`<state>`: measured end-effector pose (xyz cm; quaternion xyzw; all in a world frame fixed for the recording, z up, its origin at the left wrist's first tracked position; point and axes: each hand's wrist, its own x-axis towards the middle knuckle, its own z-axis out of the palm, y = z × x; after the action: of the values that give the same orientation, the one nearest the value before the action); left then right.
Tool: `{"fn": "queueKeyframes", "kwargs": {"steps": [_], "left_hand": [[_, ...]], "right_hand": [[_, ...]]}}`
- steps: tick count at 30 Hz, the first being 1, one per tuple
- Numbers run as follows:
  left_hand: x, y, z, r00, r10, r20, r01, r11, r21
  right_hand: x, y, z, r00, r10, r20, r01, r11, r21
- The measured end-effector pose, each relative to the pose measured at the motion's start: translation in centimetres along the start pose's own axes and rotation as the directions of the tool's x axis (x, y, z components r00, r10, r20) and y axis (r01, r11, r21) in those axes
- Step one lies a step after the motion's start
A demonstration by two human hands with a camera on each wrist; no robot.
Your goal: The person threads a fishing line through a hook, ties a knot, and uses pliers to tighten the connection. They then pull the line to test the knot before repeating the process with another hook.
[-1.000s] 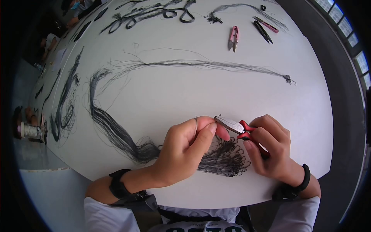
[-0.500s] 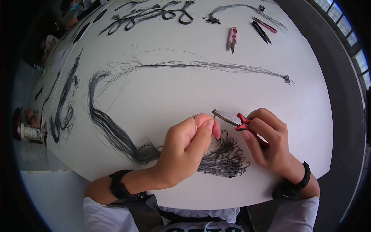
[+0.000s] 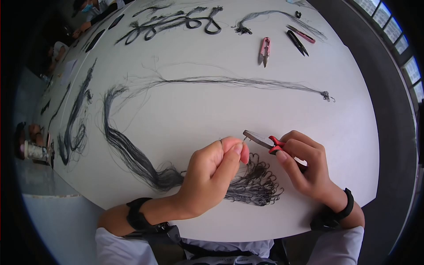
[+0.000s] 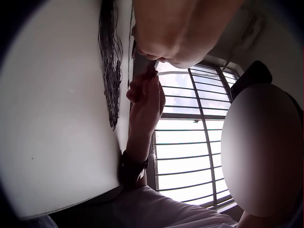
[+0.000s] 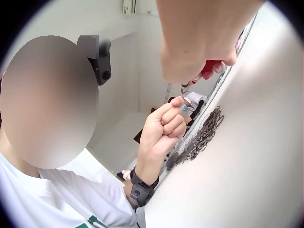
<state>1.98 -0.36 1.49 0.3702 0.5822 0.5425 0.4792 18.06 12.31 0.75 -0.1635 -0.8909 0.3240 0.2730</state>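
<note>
My left hand (image 3: 205,172) pinches a small dark fish hook (image 3: 244,139) between thumb and index finger; most of it is hidden by the fingertips. In my right hand (image 3: 307,161) are red-handled pliers (image 3: 276,141), held with the tips just beside the hook, close to the left fingertips. Below them on the table lies a bundle of fish hooks (image 3: 260,187) on dark lines (image 3: 132,152), which run under the left hand and curve away to the left. The right wrist view shows the left hand (image 5: 164,123) with its fingers curled in.
A long thin strand of line (image 3: 234,81) lies across the table, with a hook cluster (image 3: 326,96) at its right end. Pink thread snips (image 3: 264,52) and black snips (image 3: 297,43) lie farther back. Looped bundles (image 3: 176,24) are at the far side, and a spool (image 3: 37,151) is at the left edge.
The pliers' tips have drawn up and slightly left, off the left fingertips, and the pliers have turned in the right hand. The left hand still pinches the hook and has barely moved.
</note>
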Motion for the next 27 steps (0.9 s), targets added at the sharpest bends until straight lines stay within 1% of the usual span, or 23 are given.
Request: {"fn": "queueKeyframes", "kwargs": {"steps": [1, 2, 3, 4, 5, 7, 8, 9, 10, 11, 12, 13, 17, 19, 20, 22, 23, 25, 26, 27], "left_hand": [[0.1, -0.1, 0.0, 1.0, -0.007, 0.003, 0.007, 1.0, -0.008], [0.1, -0.2, -0.1, 1.0, -0.007, 0.006, 0.007, 1.0, -0.007], [0.0, -0.2, -0.3, 1.0, -0.018, 0.018, 0.019, 0.999, -0.03], [0.0, -0.2, -0.4, 0.999, -0.026, 0.029, 0.028, 0.998, -0.053], [0.0, -0.2, -0.3, 0.999, -0.025, 0.031, 0.027, 0.998, -0.053], [0.0, 0.0, -0.3, 1.0, -0.018, 0.012, 0.019, 0.999, -0.042], [0.0, 0.1, -0.3, 1.0, -0.014, 0.013, 0.014, 0.999, -0.04], [0.0, 0.1, -0.2, 1.0, -0.009, 0.012, 0.009, 0.999, -0.041], [0.0, 0.1, -0.2, 1.0, -0.007, 0.014, 0.008, 0.999, -0.042], [0.0, 0.0, -0.2, 1.0, -0.006, 0.016, 0.007, 0.999, -0.042], [0.1, -0.1, -0.2, 1.0, -0.01, 0.014, 0.01, 0.999, -0.052], [0.1, -0.2, -0.2, 1.0, -0.014, 0.014, 0.015, 0.998, -0.062], [0.1, 0.2, 0.0, 1.0, -0.019, 0.005, 0.019, 0.999, -0.03], [0.0, 0.3, 0.0, 0.998, -0.058, 0.009, 0.058, 0.998, -0.02], [-0.1, 0.2, 0.0, 0.999, -0.053, 0.009, 0.054, 0.998, -0.018], [-0.1, 0.2, 0.0, 0.998, -0.039, 0.043, 0.041, 0.998, -0.051], [-0.1, 0.3, -0.2, 0.999, -0.03, 0.045, 0.032, 0.999, -0.043], [-0.1, 0.6, -0.5, 0.995, 0.008, 0.096, -0.007, 1.0, -0.01], [-0.2, 0.6, -0.7, 0.995, 0.019, 0.1, -0.019, 1.0, -0.004], [-0.2, 0.6, -0.8, 0.99, 0.016, 0.137, -0.016, 1.0, 0.002]], "right_hand": [[0.0, 0.0, -0.2, 0.988, 0.135, 0.069, -0.143, 0.98, 0.141], [0.0, 0.0, -0.2, 0.988, 0.136, 0.067, -0.145, 0.979, 0.141], [0.2, 0.0, 0.0, 1.0, -0.018, 0.005, 0.019, 0.998, -0.056], [0.4, 0.1, 0.0, 0.982, -0.185, -0.024, 0.172, 0.95, -0.26], [0.3, 0.1, 0.1, 0.983, -0.184, -0.025, 0.172, 0.95, -0.262], [0.4, 0.2, 0.2, 0.989, -0.142, -0.051, 0.131, 0.976, -0.173], [0.4, 0.1, 0.0, 0.988, -0.145, -0.053, 0.134, 0.975, -0.175], [0.3, -0.1, -0.4, 0.999, 0.038, 0.008, -0.038, 0.999, 0.0], [0.2, -0.2, -0.6, 0.972, 0.21, 0.1, -0.225, 0.961, 0.163], [0.2, 0.0, -0.5, 0.972, 0.211, 0.099, -0.225, 0.961, 0.162], [0.3, 0.3, -0.1, 0.998, 0.055, 0.02, -0.055, 0.998, 0.015], [0.3, 0.5, 0.1, 0.993, -0.111, -0.035, 0.105, 0.984, -0.143], [0.3, 0.3, 0.0, 0.992, -0.117, -0.047, 0.11, 0.985, -0.136], [-0.1, 0.3, 0.2, 0.997, 0.076, -0.006, -0.075, 0.992, 0.099], [-0.1, 0.4, 0.0, 0.997, 0.072, -0.009, -0.071, 0.993, 0.098], [0.1, 0.5, -0.4, 0.998, 0.021, 0.063, -0.028, 0.994, 0.105], [0.3, 0.6, -0.6, 0.998, 0.014, 0.053, -0.019, 0.994, 0.103], [0.7, 0.7, -0.9, 0.987, 0.16, -0.035, -0.156, 0.983, 0.096], [0.7, 1.0, -1.0, 0.977, 0.21, -0.034, -0.209, 0.978, 0.019], [0.7, 1.4, -0.8, 0.978, 0.204, -0.042, -0.203, 0.979, 0.016]]}}
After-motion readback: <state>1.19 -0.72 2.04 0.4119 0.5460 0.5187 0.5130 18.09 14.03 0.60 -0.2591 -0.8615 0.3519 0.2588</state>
